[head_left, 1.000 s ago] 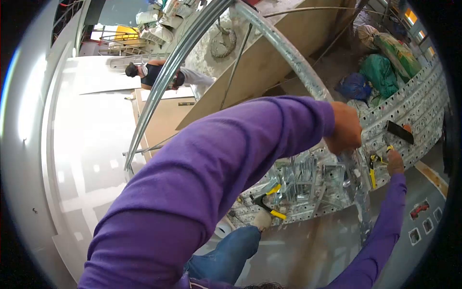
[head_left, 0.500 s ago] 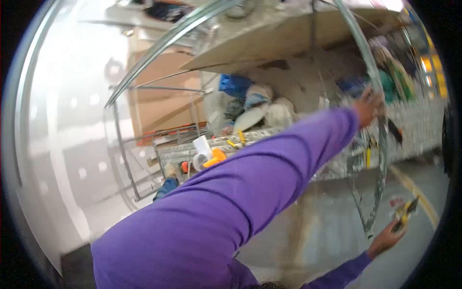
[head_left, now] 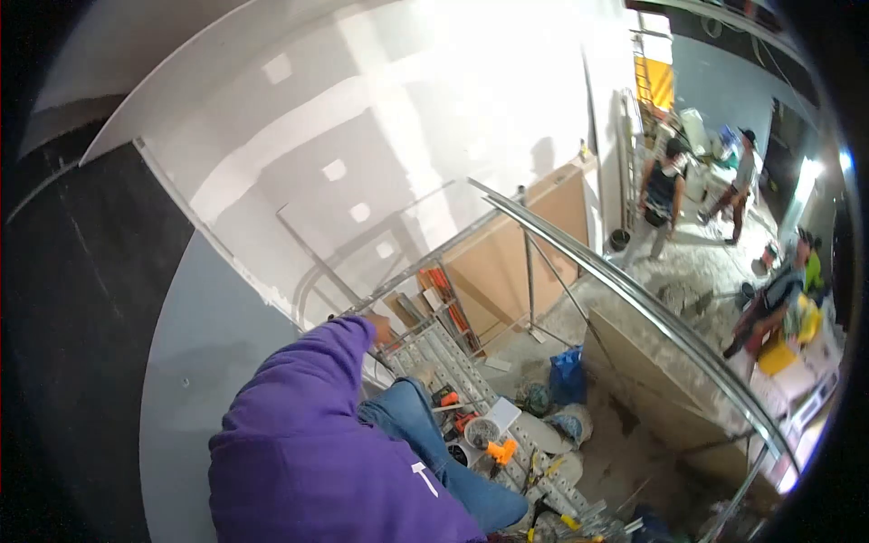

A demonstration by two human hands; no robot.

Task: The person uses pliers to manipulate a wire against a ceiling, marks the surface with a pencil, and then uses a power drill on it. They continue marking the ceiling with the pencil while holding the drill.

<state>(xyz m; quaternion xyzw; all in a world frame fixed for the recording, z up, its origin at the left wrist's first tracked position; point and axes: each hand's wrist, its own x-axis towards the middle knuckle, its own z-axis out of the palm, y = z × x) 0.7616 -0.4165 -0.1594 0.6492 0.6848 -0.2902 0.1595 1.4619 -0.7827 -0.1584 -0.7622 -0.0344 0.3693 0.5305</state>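
Observation:
My left hand (head_left: 381, 329), at the end of a purple sleeve, is closed round the metal scaffold rail (head_left: 425, 264) beside the wall. Its fingers are only partly visible. My right hand is out of view. Below the left hand lies the perforated metal scaffold platform (head_left: 433, 355), with my jeans-clad leg (head_left: 425, 443) over it. On the platform sit a white round container (head_left: 481, 433), a white box (head_left: 504, 414), an orange tool (head_left: 501, 451) and red-and-black power tools (head_left: 446, 398). A long curved metal track (head_left: 625, 312) crosses above the platform's right side.
A white plastered wall (head_left: 425, 118) rises behind the rail. Brown boards (head_left: 493, 271) lean against it. A blue bag (head_left: 567, 376) and a large tilted panel (head_left: 652, 376) are below. Several people, including one person in dark clothes (head_left: 663, 190), are on the floor farther off.
The view has swung toward the wall and wider room. My left hand has moved from the metal track to the scaffold rail. My right hand, which held a yellow-and-black tool, has left view.

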